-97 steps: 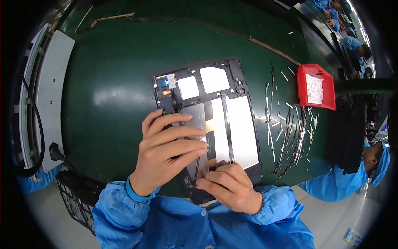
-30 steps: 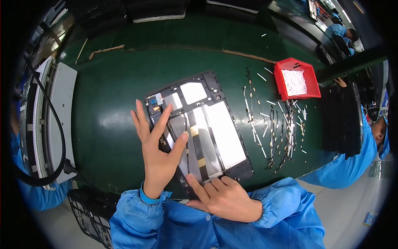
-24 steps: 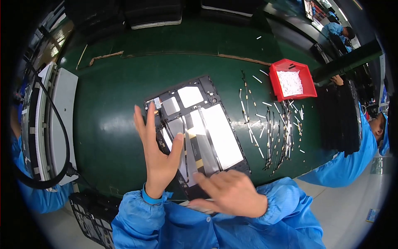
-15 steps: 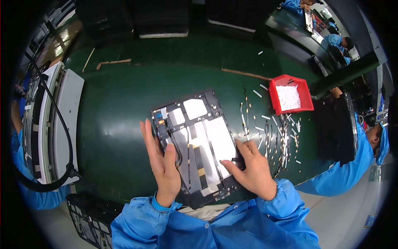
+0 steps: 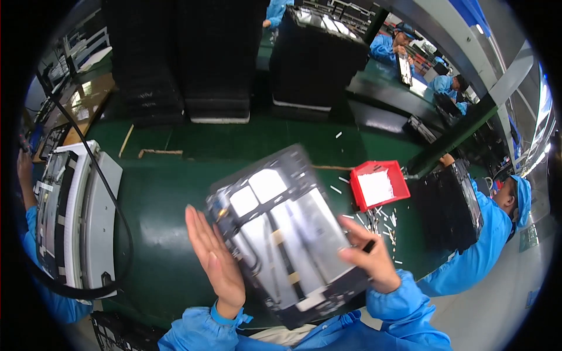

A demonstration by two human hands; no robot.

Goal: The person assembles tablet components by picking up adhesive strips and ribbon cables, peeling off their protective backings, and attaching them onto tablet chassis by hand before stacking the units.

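Note:
A flat black electronic device housing [image 5: 319,225] with silver panels, dark cables and tan tape strips is tilted in front of me, blurred by motion. My left hand [image 5: 219,263] lies along its left edge, fingers straight and palm facing it. At the right edge, my right hand [image 5: 374,257] grips the housing, thumb on top and the other fingers partly hidden. A small black piece [image 5: 369,246] shows between that thumb and forefinger; I cannot tell whether it belongs to the housing.
Right of the housing stands a red bin [image 5: 404,181] of small white strips, with loose strips around it. Black stacks [image 5: 216,64] line the far side. A cable [image 5: 120,205] loops in front of pale panels [image 5: 105,222] at left. A co-worker's blue sleeve [image 5: 468,263] is at right.
The housing has risen off the green table, tilting, with both hands along its sides. The head view has shifted upward, showing more of the far stacks.

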